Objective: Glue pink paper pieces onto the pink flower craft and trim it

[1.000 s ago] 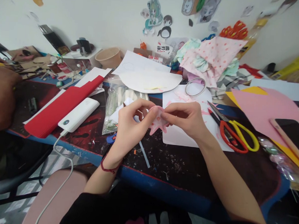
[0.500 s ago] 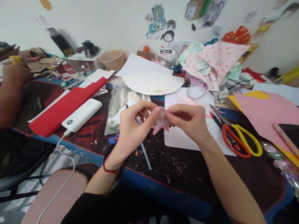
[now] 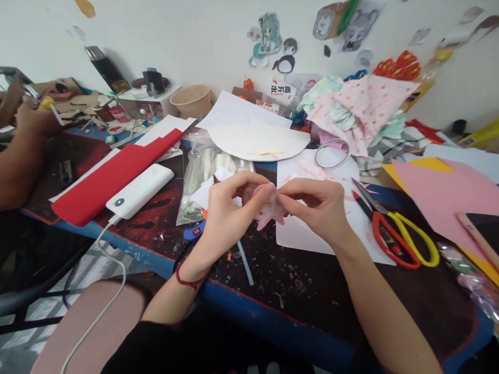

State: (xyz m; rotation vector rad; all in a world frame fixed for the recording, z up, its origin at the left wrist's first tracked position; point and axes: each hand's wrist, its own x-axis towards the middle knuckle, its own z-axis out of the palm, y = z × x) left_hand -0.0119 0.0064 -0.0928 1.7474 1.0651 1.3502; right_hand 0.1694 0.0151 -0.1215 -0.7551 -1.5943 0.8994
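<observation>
pink cutout [image 3: 271,214] | left hand [image 3: 230,213] pinches left side | right hand [image 3: 320,208] pinches right side

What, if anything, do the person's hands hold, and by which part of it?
A pink spotted piece: the left hand pinches it near its top edge, the right hand at its upper right.

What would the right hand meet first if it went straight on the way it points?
The spotted pink piece that the right hand touches, then probably the left hand; depth is unclear.
</observation>
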